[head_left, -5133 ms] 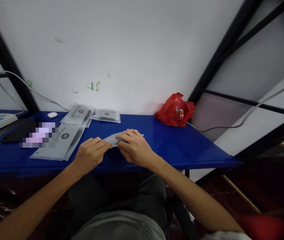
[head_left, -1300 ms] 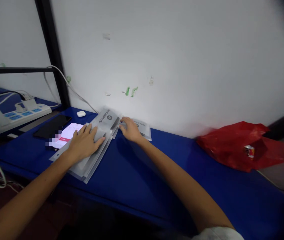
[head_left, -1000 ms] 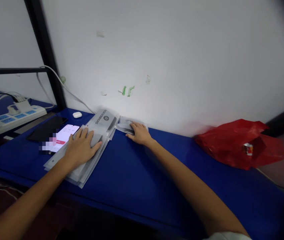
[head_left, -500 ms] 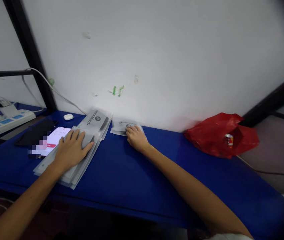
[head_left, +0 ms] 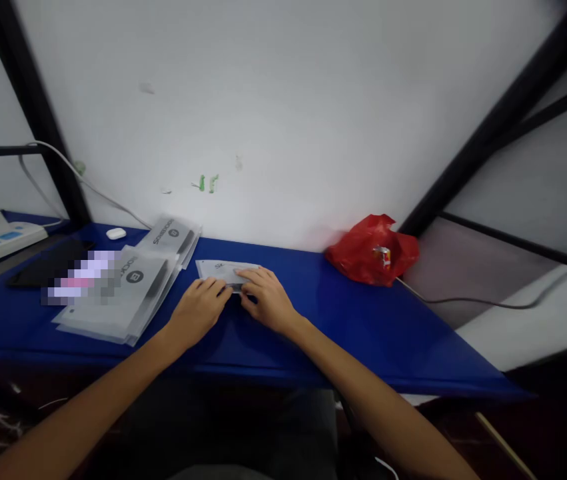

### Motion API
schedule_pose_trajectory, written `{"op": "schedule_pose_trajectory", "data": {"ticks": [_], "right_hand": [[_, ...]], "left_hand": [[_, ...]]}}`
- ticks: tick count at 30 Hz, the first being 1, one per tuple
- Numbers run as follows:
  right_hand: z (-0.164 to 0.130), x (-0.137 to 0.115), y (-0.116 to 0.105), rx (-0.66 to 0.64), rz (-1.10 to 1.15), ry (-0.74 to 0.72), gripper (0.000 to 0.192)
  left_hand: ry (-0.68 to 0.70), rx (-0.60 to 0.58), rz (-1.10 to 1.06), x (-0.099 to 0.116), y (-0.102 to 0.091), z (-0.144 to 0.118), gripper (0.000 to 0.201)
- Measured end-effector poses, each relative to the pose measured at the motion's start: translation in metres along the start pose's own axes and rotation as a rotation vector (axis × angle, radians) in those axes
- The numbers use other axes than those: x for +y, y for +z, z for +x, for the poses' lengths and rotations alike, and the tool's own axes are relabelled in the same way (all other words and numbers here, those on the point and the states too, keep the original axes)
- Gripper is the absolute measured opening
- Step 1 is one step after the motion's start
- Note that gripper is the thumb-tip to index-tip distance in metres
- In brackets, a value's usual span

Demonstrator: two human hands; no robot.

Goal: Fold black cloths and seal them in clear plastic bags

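Observation:
A frosted plastic packaging bag (head_left: 213, 269) with dark print lies on the blue table, close to the wall. My left hand (head_left: 199, 308) has its fingers closed on the near edge of this bag, the thumb mostly out of sight. Right beside it, my right hand (head_left: 269, 299) pinches the same edge, its index finger reaching across the top and covering most of the print. Left of my hands lies a stack of similar frosted bags (head_left: 113, 303) with a black logo. Behind that stack, more printed bags (head_left: 173, 235) lean near the wall.
A red plastic bag (head_left: 363, 250) sits at the right against the wall. On the left are a white earbud case (head_left: 116, 233), a black flat object (head_left: 46, 263), a partly blurred-out phone screen (head_left: 88, 270) and a white power strip (head_left: 8, 241). Black frame posts (head_left: 28, 100) flank the table.
My left hand has left the stack of bags and moved right to the single bag. That bag has come nearer, and both hands now hold its near edge. The view has swung right.

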State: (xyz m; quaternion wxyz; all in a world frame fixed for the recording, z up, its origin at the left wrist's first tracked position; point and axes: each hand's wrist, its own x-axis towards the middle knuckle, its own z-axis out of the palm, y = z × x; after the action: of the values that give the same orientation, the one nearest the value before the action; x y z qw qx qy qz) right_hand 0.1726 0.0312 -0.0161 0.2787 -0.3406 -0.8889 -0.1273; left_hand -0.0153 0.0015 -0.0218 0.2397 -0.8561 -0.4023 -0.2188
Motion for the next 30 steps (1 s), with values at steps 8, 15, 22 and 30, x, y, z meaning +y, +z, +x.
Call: {"op": "schedule_pose_trajectory", "data": {"ticks": [8,15,22,30], "right_hand": [[-0.057,-0.001,-0.025,0.163,0.008,0.188,0.015],[-0.075,0.006,-0.016,0.266,0.065,0.253,0.010],[-0.078,0.000,-0.017,0.280,0.083,0.223,0.011],[-0.062,-0.024,-0.028,0.300,0.108,0.192,0.012]], "left_hand": [[-0.066,0.151,-0.098,-0.003,0.000,-0.014,0.021],[-0.064,0.227,-0.187,-0.012,0.008,-0.023,0.020],[-0.087,0.188,-0.230,-0.019,0.014,-0.025,0.019],[0.051,0.227,-0.327,0.022,-0.005,-0.004,0.021]]}}
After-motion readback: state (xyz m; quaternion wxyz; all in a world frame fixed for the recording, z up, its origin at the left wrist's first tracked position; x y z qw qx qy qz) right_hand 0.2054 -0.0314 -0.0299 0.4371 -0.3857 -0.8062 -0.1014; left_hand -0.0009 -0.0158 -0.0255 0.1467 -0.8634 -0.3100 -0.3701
